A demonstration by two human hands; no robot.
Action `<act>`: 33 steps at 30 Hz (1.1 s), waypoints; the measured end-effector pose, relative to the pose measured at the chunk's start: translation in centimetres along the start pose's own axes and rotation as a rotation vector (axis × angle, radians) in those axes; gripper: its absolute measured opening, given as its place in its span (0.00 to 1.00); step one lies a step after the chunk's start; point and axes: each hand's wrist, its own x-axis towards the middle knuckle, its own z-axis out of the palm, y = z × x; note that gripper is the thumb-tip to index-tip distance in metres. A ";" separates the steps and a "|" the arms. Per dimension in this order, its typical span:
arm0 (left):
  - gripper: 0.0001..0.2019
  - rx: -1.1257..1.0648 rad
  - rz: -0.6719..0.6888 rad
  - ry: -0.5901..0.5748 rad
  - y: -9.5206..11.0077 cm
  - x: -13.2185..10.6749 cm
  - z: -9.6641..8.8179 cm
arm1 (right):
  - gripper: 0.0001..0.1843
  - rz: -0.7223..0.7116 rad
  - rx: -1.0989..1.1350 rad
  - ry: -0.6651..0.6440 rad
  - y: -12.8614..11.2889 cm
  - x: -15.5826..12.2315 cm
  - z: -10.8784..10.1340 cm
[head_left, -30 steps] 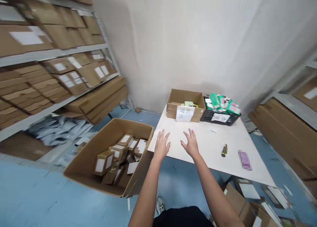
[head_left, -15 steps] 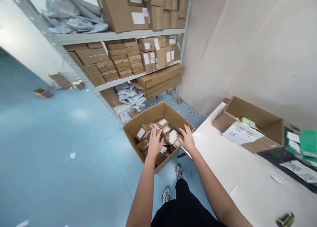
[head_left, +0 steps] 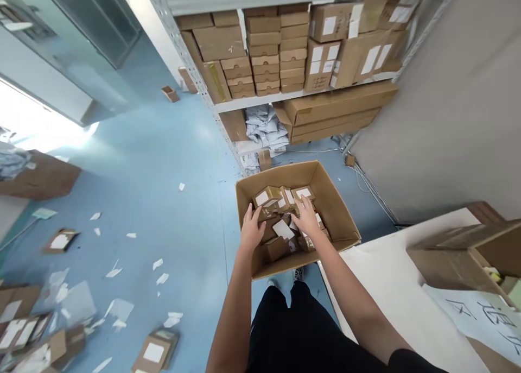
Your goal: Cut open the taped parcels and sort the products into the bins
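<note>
Small boxes below spread fingers

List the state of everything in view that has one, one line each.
Left hand: open, fingers spread, inside the carton's left side
Right hand: open, fingers spread over the small boxes; contact unclear
Large carton: open at the top, partly filled
Small boxes: jumbled, several labelled
Table carton: open at the top
Paper scraps: scattered on the floor

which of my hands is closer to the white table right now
Right. The right hand is over the open carton, left of the white table and apart from it; the left hand is farther left, near the carton's left wall.
</note>
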 end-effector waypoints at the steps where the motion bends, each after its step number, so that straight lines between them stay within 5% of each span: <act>1: 0.32 -0.006 -0.024 -0.002 -0.4 0.2 0.4 | 0.36 -0.005 0.001 -0.024 0.4 0.8 0.6; 7: 0.34 -0.042 -0.121 -0.058 -3.8 2.4 3.8 | 0.38 -0.009 -0.036 -0.126 2.6 4.5 4.3; 13: 0.35 -0.104 -0.158 -0.197 -8.3 6.4 9.9 | 0.39 0.042 -0.091 -0.190 5.6 6.9 9.0; 19: 0.37 -0.139 -0.198 -0.334 -12.3 9.7 18.5 | 0.42 0.136 -0.093 -0.262 10.4 9.5 15.9; 27: 0.42 -0.236 -0.375 -0.426 -18.3 12.6 32.8 | 0.44 0.222 -0.082 -0.408 19.7 10.3 25.8; 33: 0.46 -0.208 -0.602 -0.447 -25.8 9.9 40.4 | 0.40 0.219 -0.088 -0.450 23.9 9.5 30.1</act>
